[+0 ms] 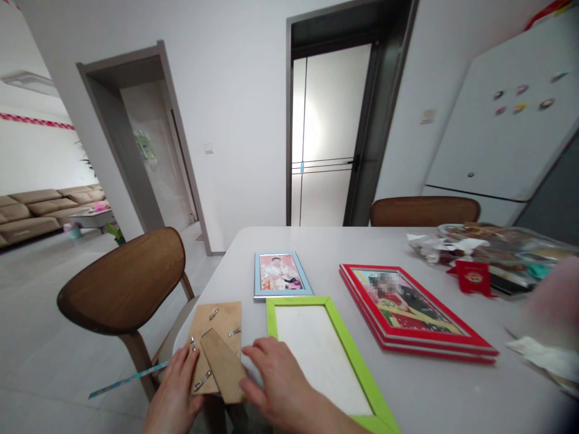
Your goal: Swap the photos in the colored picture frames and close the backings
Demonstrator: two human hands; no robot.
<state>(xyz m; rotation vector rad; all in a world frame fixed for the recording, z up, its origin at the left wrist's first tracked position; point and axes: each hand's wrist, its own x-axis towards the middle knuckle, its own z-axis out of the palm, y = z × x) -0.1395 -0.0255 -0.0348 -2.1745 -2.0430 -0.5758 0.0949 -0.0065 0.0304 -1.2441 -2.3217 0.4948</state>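
A brown backing board [230,319] with metal clips and a slanted stand leg [221,364] lies at the table's near left edge. My left hand [174,386] rests on its left side, fingertips by a clip. At the right, my right hand [278,377] has its fingers apart, the thumb touching the stand leg's lower end. Right beside it is a green frame [348,343] around a white panel. Behind sits a blue frame [257,274] holding a photo. Two stacked red frames [434,346], the upper with a photo, lie to the right.
Plastic bags [511,241], a red packet [473,277] and white tissue [543,355] lie on the table's right side. A wooden chair [126,280] stands at the left, another chair [425,211] behind the table. A thin patterned strip [126,380] shows at lower left.
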